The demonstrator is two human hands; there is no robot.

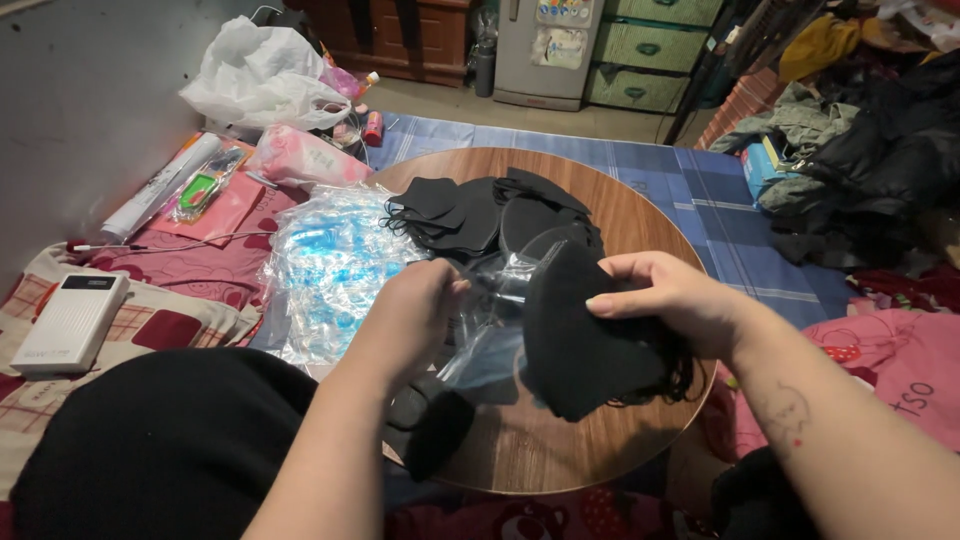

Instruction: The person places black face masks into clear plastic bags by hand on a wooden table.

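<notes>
Closest to me, my left hand (415, 305) pinches the clear plastic sleeve (490, 330) open-mouthed toward my right hand (665, 300), which grips the black fabric face mask (580, 350) just beside it above the round wooden bench (640, 215).

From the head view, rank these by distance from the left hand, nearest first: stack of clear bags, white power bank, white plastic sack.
From the left hand:
1. Stack of clear bags, just beside it, on its left.
2. White power bank, far left on the bedding.
3. White plastic sack, top left by the wall.
</notes>
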